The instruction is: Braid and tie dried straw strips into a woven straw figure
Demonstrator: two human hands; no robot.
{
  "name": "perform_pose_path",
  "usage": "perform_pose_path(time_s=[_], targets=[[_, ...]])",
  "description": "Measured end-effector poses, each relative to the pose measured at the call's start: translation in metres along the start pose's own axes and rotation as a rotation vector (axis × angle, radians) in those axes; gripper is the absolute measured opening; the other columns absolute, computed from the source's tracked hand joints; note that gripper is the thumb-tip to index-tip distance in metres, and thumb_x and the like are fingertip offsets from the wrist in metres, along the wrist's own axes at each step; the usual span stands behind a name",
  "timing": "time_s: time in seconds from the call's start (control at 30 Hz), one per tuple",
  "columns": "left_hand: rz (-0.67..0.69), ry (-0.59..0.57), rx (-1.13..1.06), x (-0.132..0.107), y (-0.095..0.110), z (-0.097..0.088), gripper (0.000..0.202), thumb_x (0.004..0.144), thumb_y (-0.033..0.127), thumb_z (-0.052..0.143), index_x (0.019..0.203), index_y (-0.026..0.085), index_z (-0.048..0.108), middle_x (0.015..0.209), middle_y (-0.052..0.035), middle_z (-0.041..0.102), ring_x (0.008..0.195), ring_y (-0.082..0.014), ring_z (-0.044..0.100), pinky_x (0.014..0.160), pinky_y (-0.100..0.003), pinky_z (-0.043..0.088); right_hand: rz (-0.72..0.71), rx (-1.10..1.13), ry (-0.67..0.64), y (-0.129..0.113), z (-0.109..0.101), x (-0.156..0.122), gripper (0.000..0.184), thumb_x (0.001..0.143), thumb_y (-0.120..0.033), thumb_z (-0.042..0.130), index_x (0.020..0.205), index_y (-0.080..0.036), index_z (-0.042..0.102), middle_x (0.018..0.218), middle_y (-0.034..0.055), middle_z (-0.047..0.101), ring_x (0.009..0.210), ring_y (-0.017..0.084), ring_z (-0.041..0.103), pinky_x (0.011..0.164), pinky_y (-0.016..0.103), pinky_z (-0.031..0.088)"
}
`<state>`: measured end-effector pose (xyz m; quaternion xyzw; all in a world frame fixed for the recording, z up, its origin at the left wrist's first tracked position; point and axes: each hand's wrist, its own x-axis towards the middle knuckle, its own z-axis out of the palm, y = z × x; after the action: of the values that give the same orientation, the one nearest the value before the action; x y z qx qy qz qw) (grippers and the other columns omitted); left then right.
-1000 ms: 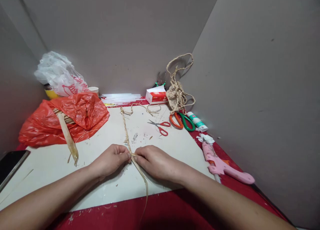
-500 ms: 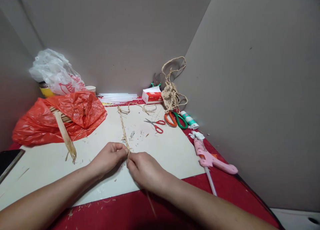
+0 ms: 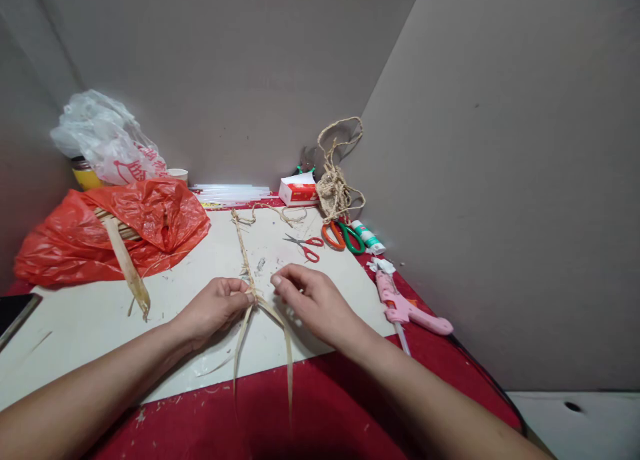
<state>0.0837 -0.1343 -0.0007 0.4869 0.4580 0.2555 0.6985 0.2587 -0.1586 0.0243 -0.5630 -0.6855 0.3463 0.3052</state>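
A thin braided cord (image 3: 243,250) of straw-like fibre runs down the pale board towards me. My left hand (image 3: 217,310) pinches its near end between thumb and fingers. Below that pinch, loose flat strands (image 3: 289,360) spread apart and hang over the board's front edge. Just right of the cord, my right hand (image 3: 317,303) is raised off it, fingers loosely bent, and I see nothing in them. Small red-handled scissors (image 3: 307,248) lie beyond my right hand, blades pointing left.
On the left, a red plastic bag (image 3: 115,233) holds dried strips (image 3: 123,257). A pink glue gun (image 3: 407,310) lies right on the red cloth (image 3: 330,407). A coiled braided rope (image 3: 334,190), a small box (image 3: 299,190) and clear sticks (image 3: 230,193) sit along the back wall.
My right hand has let go of the cord's end and moved up and right. The loose strands now show, splayed below my left hand, which still pinches the cord. The view shifted slightly.
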Motion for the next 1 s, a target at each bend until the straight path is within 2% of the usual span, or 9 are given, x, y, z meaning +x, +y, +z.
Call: perform_pose_path(time_s=[0.07, 0.17, 0.27, 0.4, 0.57, 0.7, 0.77, 0.9, 1.0], targets=[[0.011, -0.025, 0.007, 0.000, 0.001, -0.002, 0.029, 0.070, 0.040, 0.063, 0.064, 0.016, 0.048, 0.041, 0.0100, 0.029, 0.037, -0.0031, 0.016, 0.039, -0.023, 0.007, 0.066, 0.175, -0.084, 0.006, 0.005, 0.012, 0.020, 0.085, -0.032, 0.047, 0.083, -0.015, 0.058, 0.072, 0.0024, 0.060, 0.065, 0.012, 0.052, 0.061, 0.022, 0.038], [0.026, -0.057, 0.021, 0.001, 0.001, -0.005, 0.029, 0.072, 0.043, 0.061, 0.067, 0.016, 0.051, 0.042, 0.0094, 0.030, 0.037, -0.0034, 0.016, 0.039, -0.023, 0.007, 0.205, 0.387, -0.341, 0.011, 0.016, 0.021, 0.024, 0.087, -0.033, 0.043, 0.078, -0.015, 0.055, 0.062, -0.0004, 0.055, 0.049, 0.008, 0.046, 0.050, 0.020, 0.036], [0.036, -0.053, 0.050, 0.002, -0.001, -0.007, 0.025, 0.072, 0.040, 0.061, 0.070, 0.016, 0.053, 0.042, 0.0098, 0.030, 0.037, -0.0038, 0.017, 0.040, -0.022, 0.009, 0.260, 0.375, -0.434, 0.015, 0.021, 0.026, 0.031, 0.087, -0.035, 0.042, 0.066, -0.015, 0.051, 0.049, -0.0059, 0.041, 0.037, 0.004, 0.028, 0.039, 0.019, 0.023], [0.129, -0.077, 0.188, 0.006, -0.007, -0.010, 0.023, 0.075, 0.035, 0.056, 0.070, 0.013, 0.057, 0.051, 0.0044, 0.047, 0.043, -0.0048, 0.030, 0.044, -0.020, 0.022, 0.264, 0.272, -0.488, 0.020, 0.020, 0.030, 0.033, 0.087, -0.034, 0.041, 0.064, -0.014, 0.055, 0.048, -0.0062, 0.037, 0.036, 0.004, 0.024, 0.037, 0.020, 0.017], [0.200, -0.061, 0.385, 0.006, -0.009, -0.013, 0.021, 0.079, 0.032, 0.050, 0.075, 0.013, 0.059, 0.059, 0.0012, 0.053, 0.051, -0.0071, 0.039, 0.048, -0.019, 0.030, 0.234, 0.246, -0.400, 0.023, 0.029, 0.029, 0.028, 0.082, -0.024, 0.045, 0.056, -0.014, 0.051, 0.048, -0.0043, 0.042, 0.041, 0.005, 0.030, 0.043, 0.019, 0.024], [0.079, -0.156, 0.319, 0.001, -0.008, -0.013, 0.024, 0.083, 0.033, 0.041, 0.078, 0.015, 0.056, 0.048, 0.0048, 0.045, 0.036, -0.0059, 0.035, 0.039, -0.018, 0.027, 0.275, 0.317, -0.246, 0.021, 0.041, 0.022, 0.026, 0.079, -0.018, 0.045, 0.055, -0.013, 0.053, 0.044, -0.0049, 0.039, 0.041, 0.005, 0.030, 0.043, 0.019, 0.023], [0.017, -0.174, 0.261, -0.002, -0.009, -0.009, 0.025, 0.084, 0.037, 0.039, 0.082, 0.016, 0.051, 0.048, 0.0047, 0.047, 0.034, -0.0077, 0.041, 0.037, -0.019, 0.032, 0.321, 0.398, -0.213, 0.019, 0.045, 0.019, 0.027, 0.079, -0.019, 0.045, 0.053, -0.014, 0.050, 0.040, -0.0062, 0.036, 0.037, 0.005, 0.026, 0.039, 0.019, 0.019], [0.024, -0.146, 0.262, -0.007, -0.016, 0.000, 0.027, 0.085, 0.043, 0.038, 0.092, 0.017, 0.046, 0.065, -0.0017, 0.059, 0.044, -0.0120, 0.056, 0.039, -0.021, 0.041, 0.394, 0.622, -0.245, 0.014, 0.051, 0.014, 0.032, 0.079, -0.022, 0.041, 0.048, -0.018, 0.039, 0.032, -0.0073, 0.034, 0.028, 0.004, 0.019, 0.033, 0.020, 0.011], [0.100, -0.086, 0.326, -0.008, -0.024, 0.006, 0.023, 0.086, 0.036, 0.036, 0.096, 0.017, 0.045, 0.070, -0.0023, 0.060, 0.046, -0.0118, 0.057, 0.039, -0.020, 0.040, 0.360, 0.764, -0.319, 0.010, 0.055, 0.012, 0.032, 0.078, -0.022, 0.040, 0.046, -0.018, 0.039, 0.034, -0.0037, 0.043, 0.026, 0.004, 0.026, 0.031, 0.020, 0.010]])
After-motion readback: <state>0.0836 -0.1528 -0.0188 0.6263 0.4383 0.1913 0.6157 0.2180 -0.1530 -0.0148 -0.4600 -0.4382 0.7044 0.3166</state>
